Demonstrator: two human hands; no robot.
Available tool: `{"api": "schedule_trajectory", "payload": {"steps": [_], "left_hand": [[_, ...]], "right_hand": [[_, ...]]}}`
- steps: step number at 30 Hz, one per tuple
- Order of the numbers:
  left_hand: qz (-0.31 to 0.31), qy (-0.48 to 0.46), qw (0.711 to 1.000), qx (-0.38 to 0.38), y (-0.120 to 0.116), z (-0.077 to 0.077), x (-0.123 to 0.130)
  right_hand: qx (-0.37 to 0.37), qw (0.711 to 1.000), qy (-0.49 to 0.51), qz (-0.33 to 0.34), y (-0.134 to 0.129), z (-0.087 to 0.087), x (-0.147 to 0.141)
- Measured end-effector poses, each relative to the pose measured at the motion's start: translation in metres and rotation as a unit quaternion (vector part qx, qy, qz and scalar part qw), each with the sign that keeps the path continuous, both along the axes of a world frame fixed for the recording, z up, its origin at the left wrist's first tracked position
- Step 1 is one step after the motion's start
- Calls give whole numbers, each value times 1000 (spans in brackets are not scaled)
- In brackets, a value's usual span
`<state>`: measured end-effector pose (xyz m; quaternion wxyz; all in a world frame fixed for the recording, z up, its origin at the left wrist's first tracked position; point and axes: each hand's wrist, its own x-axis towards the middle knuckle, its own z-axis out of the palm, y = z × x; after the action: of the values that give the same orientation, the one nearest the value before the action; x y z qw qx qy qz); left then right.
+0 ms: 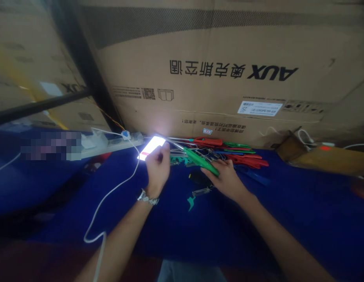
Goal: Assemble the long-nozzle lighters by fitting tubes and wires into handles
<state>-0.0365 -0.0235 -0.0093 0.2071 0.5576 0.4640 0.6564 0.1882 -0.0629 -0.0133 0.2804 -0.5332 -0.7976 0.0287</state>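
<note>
My right hand (226,176) is wrapped round the green handle of a long-necked lighter (199,159). Its thin metal tube points up and left toward my left hand (158,164). The fingers of that hand are curled, close to the tube's tip and in front of a bright phone screen (151,148); what they hold, if anything, I cannot make out. Behind the hands lies a pile of similar lighters, with red handles (246,159) and green ones. Nearer me on the blue cloth are a small clear part (202,192) and a teal trigger-shaped piece (191,202).
A large cardboard carton (205,43) stands right behind the pile. To the left lies a white power strip (96,145), and a white cable (111,192) hangs across my left forearm. A dark metal post (82,51) rises at the left; an opened brown box (325,156) sits right.
</note>
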Motion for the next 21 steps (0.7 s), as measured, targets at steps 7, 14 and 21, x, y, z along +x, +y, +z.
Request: {"api": "schedule_trajectory", "payload": {"steps": [7,14,21], "left_hand": [[-263,-281,904,-187,9,-5,38],[-354,-392,826,-196,8,3,54],[-323,-458,791,-248,2,14,45]], "right_hand": [[-76,984,160,-10,-3,0,-9],[-101,975,200,-2,-12,-2,-24],[-154,950,269,23,-23,-9,-47]]}}
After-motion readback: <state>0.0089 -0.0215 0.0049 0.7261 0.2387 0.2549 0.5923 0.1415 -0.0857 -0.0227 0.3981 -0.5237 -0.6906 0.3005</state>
